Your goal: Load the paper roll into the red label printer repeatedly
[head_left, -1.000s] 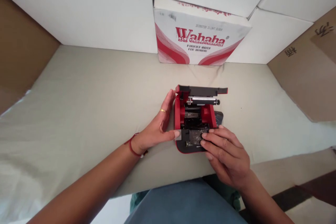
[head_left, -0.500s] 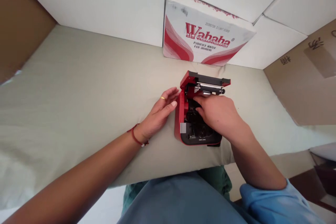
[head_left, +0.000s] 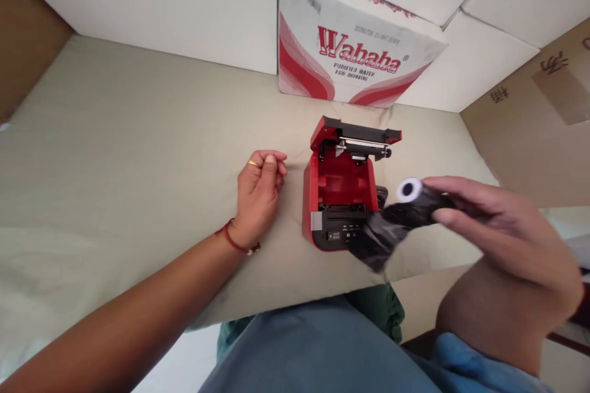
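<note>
A small red and black printer stands on the cloth-covered surface with its lid raised. Its red inner bay shows bare. To the right of the printer, my right hand grips a paper roll in black plastic wrapping, thumb below and fingers above. The roll's white end with a dark core faces the printer. A loose flap of black plastic hangs from it over the printer's front right corner. My left hand rests left of the printer, apart from it, fingers curled and thumb against them, with nothing visible inside.
A white and red water carton stands behind the printer against white panels. Brown cardboard rises at the right, and more brown cardboard at the far left. The cloth-covered surface ends in front of my body.
My right hand has lifted the black-wrapped roll out of the printer's bay and moved it right. My left hand has drawn back from the printer's side and its fingers have curled in.
</note>
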`<state>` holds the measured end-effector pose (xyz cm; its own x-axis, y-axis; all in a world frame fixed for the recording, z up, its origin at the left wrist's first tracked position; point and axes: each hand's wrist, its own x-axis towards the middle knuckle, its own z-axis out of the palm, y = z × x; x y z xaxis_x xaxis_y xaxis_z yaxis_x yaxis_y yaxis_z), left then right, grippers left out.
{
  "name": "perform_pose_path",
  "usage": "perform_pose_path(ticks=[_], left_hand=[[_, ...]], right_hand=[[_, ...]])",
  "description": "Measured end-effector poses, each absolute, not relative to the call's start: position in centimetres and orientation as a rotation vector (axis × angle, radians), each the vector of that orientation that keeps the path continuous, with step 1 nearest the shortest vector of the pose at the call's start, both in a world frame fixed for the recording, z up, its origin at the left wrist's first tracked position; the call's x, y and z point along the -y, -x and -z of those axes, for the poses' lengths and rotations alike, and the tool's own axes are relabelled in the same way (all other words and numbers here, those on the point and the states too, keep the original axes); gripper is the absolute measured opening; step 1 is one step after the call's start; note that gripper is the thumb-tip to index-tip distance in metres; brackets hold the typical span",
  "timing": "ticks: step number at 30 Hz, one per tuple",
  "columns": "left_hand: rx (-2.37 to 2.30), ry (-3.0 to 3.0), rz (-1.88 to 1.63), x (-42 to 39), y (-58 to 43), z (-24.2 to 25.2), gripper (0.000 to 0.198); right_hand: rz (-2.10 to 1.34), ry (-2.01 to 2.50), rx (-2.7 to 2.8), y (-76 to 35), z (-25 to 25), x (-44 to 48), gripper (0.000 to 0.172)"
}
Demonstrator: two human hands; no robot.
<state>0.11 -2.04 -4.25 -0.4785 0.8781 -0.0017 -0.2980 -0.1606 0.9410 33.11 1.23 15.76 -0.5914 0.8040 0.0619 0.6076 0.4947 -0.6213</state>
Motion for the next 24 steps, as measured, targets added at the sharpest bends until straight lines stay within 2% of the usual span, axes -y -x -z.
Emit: perform_pose_path(ticks=[4,6,8,13,17,24], left_hand=[[-1.253,-0.801,-1.715,2.1,0.1,4.3,0.031],[-1.289,-0.823,-1.697,2.1,0.2,4.3,0.016],[-1.331,-0.888,-1.655,2.2,0.3,4.1,0.001],[-1.288,-0.992,-1.642,2.3,0.4,3.6,0.012],[-1.251,-0.979,-1.646,2.2,0.4,3.7,0.012],[-1.296,-0.919,-1.656,2.0,0.3,3.6,0.005]], right_hand=[[-0.878,1.505,2.37,-39.5,-14.0,-2.9,0.046],[-0.956,1.734,2.408,-40.6,-11.8,-4.2,0.053],[-0.96,1.882,2.402,-40.3,-9.6,-5.2,0.051],[-0.764,1.773,2.298,-36.5,-6.5,-6.1,0.042],[-0.879,1.615,2.495,-33.6,-5.5,-6.5,0.038],[-0.711,1.4,2.625,-34.0,-7.8,-4.4,0.042]])
